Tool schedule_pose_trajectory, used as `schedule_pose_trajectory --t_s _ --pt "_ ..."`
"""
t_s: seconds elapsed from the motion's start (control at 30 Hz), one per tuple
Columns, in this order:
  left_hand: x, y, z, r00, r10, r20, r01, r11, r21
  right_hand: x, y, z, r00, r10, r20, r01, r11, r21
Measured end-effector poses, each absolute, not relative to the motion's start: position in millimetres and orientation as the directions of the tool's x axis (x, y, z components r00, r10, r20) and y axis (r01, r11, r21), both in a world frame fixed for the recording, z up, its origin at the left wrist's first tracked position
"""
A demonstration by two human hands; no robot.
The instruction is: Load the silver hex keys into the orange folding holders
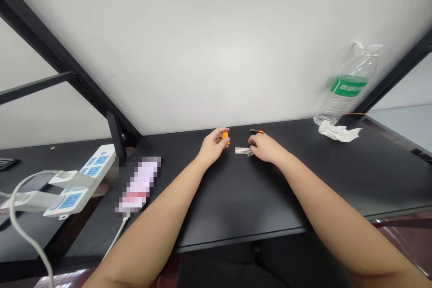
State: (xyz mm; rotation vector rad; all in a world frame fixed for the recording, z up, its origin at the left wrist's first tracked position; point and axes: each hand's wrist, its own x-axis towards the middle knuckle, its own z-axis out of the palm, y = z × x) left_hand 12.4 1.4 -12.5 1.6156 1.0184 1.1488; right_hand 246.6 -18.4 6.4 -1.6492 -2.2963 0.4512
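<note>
My left hand (214,145) grips a small orange piece (226,137) between thumb and fingers, above the black table. To its right, several thin silver L-shaped rods (242,150) lie side by side on the table. My right hand (262,146) is at the bent ends of these rods, its fingers curled and pressed together; whether it pinches a rod is too small to tell. Just behind the right hand's fingers lies a thin dark tool with an orange part (257,131), partly hidden by that hand.
A clear bottle with a green label (349,85) leans on the wall at the right, beside crumpled white tissue (339,132). On the left are a blurred-out phone (140,184) with a cable and a white power strip (97,162) with plugs. Black frame bars slant at both sides.
</note>
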Motion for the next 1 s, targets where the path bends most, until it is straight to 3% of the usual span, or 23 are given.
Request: schedule_pose_trajectory --t_s 0.43,0.53,0.67,0.8,1.0 --pt "9 7 -26 0.291 0.919 0.265 0.288 -0.349 0.892 256 -12 10 -0.174 0.983 -0.062 0.915 0.138 -0.38" --pt "10 6 -24 0.278 0.925 0.261 0.318 -0.345 0.883 257 -12 12 -0.153 0.987 0.054 0.843 0.159 -0.514" --pt "14 3 -19 0.312 0.923 0.225 0.208 -0.297 0.932 254 -13 15 -0.163 0.95 0.267 0.641 0.308 -0.703" --pt "17 0 -14 0.367 0.906 0.212 0.098 -0.264 0.959 250 -17 19 -0.195 0.893 0.406 0.603 0.435 -0.669" --pt "17 0 -14 0.378 0.895 0.236 0.013 -0.26 0.965 252 -21 25 -0.243 0.858 0.453 0.633 0.494 -0.596"
